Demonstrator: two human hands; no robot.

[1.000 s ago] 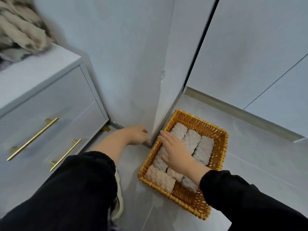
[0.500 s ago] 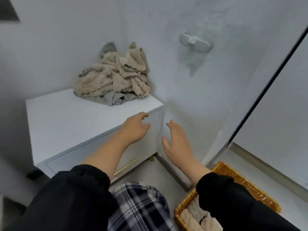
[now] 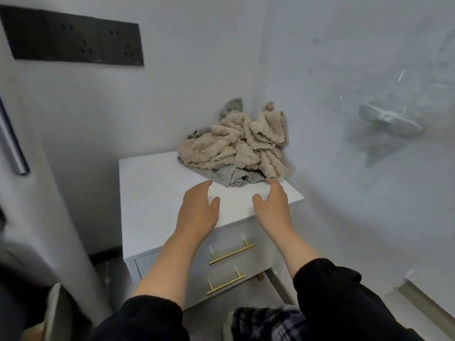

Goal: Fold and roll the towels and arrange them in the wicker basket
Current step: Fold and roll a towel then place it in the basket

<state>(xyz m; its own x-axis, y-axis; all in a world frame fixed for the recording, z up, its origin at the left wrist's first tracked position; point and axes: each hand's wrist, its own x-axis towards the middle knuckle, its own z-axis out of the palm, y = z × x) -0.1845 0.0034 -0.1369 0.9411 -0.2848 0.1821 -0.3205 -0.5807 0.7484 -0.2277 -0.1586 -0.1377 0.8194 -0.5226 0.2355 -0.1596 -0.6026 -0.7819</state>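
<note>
A crumpled heap of beige and grey towels (image 3: 236, 146) lies at the back right corner of the white cabinet top (image 3: 152, 183). My left hand (image 3: 198, 209) hovers over the cabinet's front part, fingers straight and empty, a short way in front of the heap. My right hand (image 3: 273, 205) is beside it to the right, fingers relaxed, its fingertips close to the heap's grey lower edge; whether they touch it I cannot tell. The wicker basket is out of view.
The cabinet has two drawers with gold bar handles (image 3: 231, 253). Walls close it in behind and on the right, where a white hook (image 3: 391, 120) sticks out. A black socket panel (image 3: 73, 43) is mounted upper left. A grey metal bar (image 3: 11, 143) stands at the left edge.
My view swung up from the basket on the floor to the cabinet. Both hands left the basket and floor and rose over the cabinet top toward the towel heap.
</note>
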